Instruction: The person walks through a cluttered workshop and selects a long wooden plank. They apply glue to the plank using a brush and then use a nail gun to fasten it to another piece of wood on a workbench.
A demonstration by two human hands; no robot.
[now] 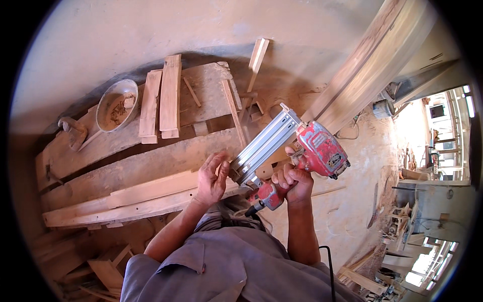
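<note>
My right hand [293, 182] is wrapped around the handle of a red nail gun [322, 146] with worn paint. Its long silver magazine [266, 143] slants down to the left, and a black hose fitting [255, 208] sits at the handle's lower end. Close to the magazine's lower left end is my left hand [213, 177], its fingers stretched and slightly apart. Whether its fingertips touch the magazine, I cannot tell. Below that hand, a pale wooden board [153, 190] lies along the near side of the bench.
Two short boards [171, 95] rest on the worn bench [201, 75], beside a round metal bowl [116, 105] with debris inside. A hand plane-like wooden tool [74, 133] lies farther left. Large timber [372, 65] rises at the upper right. Wood scraps [365, 281] litter the lower right.
</note>
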